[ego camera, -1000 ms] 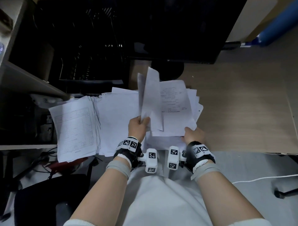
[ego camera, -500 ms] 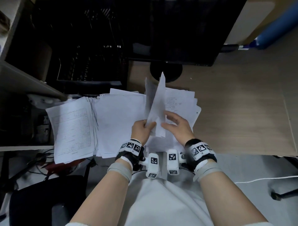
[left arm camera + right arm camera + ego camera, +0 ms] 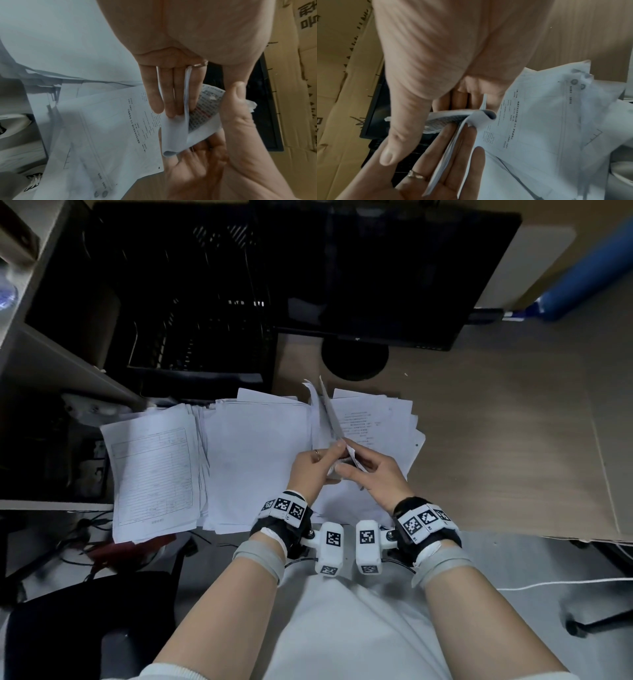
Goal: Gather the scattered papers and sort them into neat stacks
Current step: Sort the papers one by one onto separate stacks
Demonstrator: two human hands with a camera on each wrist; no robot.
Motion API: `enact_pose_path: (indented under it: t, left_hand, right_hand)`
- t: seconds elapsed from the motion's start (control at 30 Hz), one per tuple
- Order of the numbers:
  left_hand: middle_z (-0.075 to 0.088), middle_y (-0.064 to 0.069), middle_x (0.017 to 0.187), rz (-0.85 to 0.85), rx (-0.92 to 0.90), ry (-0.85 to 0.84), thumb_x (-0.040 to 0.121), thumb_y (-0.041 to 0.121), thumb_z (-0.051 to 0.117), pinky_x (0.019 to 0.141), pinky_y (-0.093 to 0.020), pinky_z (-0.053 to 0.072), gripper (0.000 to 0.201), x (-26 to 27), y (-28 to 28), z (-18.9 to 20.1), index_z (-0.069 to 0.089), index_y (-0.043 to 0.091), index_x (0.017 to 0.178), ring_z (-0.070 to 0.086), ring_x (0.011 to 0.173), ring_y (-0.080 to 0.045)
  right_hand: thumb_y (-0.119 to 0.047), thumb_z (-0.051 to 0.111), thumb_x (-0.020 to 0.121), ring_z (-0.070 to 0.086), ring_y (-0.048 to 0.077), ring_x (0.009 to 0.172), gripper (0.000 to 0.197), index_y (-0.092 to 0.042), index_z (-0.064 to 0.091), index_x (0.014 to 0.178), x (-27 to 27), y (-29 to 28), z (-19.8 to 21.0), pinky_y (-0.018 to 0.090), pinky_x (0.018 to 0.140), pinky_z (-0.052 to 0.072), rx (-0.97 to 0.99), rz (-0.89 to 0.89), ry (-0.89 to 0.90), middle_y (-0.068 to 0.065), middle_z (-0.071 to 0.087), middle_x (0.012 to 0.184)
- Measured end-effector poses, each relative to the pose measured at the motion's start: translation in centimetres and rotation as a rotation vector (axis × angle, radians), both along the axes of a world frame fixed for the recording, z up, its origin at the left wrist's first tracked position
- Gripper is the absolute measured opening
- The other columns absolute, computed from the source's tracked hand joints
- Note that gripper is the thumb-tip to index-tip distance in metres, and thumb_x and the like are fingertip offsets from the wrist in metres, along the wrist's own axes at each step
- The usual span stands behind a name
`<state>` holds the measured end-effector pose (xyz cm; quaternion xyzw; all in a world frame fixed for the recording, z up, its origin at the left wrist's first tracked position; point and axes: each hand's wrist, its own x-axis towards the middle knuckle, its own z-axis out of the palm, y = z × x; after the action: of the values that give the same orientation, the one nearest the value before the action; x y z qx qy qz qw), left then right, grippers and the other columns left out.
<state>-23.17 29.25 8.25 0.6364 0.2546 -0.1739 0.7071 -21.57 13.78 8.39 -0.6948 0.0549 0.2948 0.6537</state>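
Papers (image 3: 260,453) spread to desk (image 3: 496,440) edge, both hands' fingers (image 3: 337,447) pinching upright sheets (image 3: 329,412), bare desk rightward.

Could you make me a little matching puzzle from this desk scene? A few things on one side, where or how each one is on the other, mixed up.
Things:
1. form with ruled table
2. held sheets
3. monitor
4. ring

Places or states:
A. on a finger of the left hand
B. standing on edge, pinched between the left hand and the right hand
C. lying flat at the left end of the spread papers, overhanging the desk edge
D. dark, at the back of the desk

Pairs: 1-C, 2-B, 3-D, 4-A
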Motion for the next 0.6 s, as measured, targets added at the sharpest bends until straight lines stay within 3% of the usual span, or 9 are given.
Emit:
enact_pose_path:
  t: [0.1,0.27,0.4,0.5,0.53,0.6]
  left_hand:
    - [0.077,-0.018,0.094,0.034,-0.018,0.005,0.096,0.040,0.065,0.087,-0.044,0.061,0.040,-0.03,0.16,0.31,0.078,0.002,0.103,0.074,0.096,-0.029]
    - [0.076,-0.020,0.093,0.048,0.003,-0.005,0.100,0.030,0.061,0.086,-0.043,0.062,0.036,-0.33,0.27,0.62,0.077,-0.001,0.096,0.073,0.093,-0.032]
    - [0.075,-0.007,0.078,0.039,-0.012,-0.009,0.100,0.028,0.061,0.087,-0.045,0.061,0.040,-0.60,0.44,0.89,0.075,0.016,0.065,0.072,0.086,-0.026]
    - [0.073,-0.003,0.075,0.047,-0.015,-0.017,0.099,0.026,0.062,0.088,-0.048,0.061,0.037,-0.57,0.46,1.03,0.073,-0.004,0.080,0.072,0.081,-0.021]
    - [0.073,-0.002,0.074,0.048,-0.015,-0.017,0.099,0.026,0.063,0.088,-0.048,0.061,0.037,-0.54,0.46,1.00,0.073,-0.003,0.079,0.072,0.080,-0.020]
    - [0.074,-0.001,0.075,0.043,-0.021,-0.015,0.099,0.028,0.064,0.088,-0.049,0.060,0.037,-0.54,0.49,1.06,0.074,0.012,0.067,0.073,0.082,-0.020]
  right_hand:
    - [-0.026,0.079,0.081,0.057,0.004,0.122,0.060,-0.030,0.058,0.137,-0.23,-0.01,0.32,0.015,0.072,0.049,0.020,0.000,0.000,-0.013,0.063,0.131]
    - [-0.027,0.079,0.082,0.058,0.001,0.119,0.058,-0.031,0.058,0.136,-0.23,-0.04,0.76,0.020,0.075,0.051,0.024,-0.003,-0.006,-0.017,0.063,0.130]
    - [-0.027,0.078,0.083,0.057,0.000,0.120,0.057,-0.030,0.059,0.137,-0.29,-0.09,0.93,0.030,0.087,0.054,0.036,-0.012,-0.009,-0.015,0.062,0.133]
    - [-0.026,0.078,0.084,0.058,0.003,0.121,0.056,-0.027,0.059,0.136,-0.39,-0.02,0.82,0.033,0.090,0.053,0.059,-0.036,0.004,-0.012,0.063,0.132]
    - [-0.026,0.077,0.084,0.059,0.005,0.121,0.055,-0.026,0.060,0.136,-0.42,-0.02,0.78,0.033,0.087,0.053,0.063,-0.043,0.005,-0.011,0.063,0.132]
    - [-0.026,0.077,0.084,0.060,0.006,0.120,0.053,-0.025,0.060,0.135,-0.42,-0.02,0.85,0.029,0.083,0.054,0.065,-0.053,0.004,-0.009,0.064,0.131]
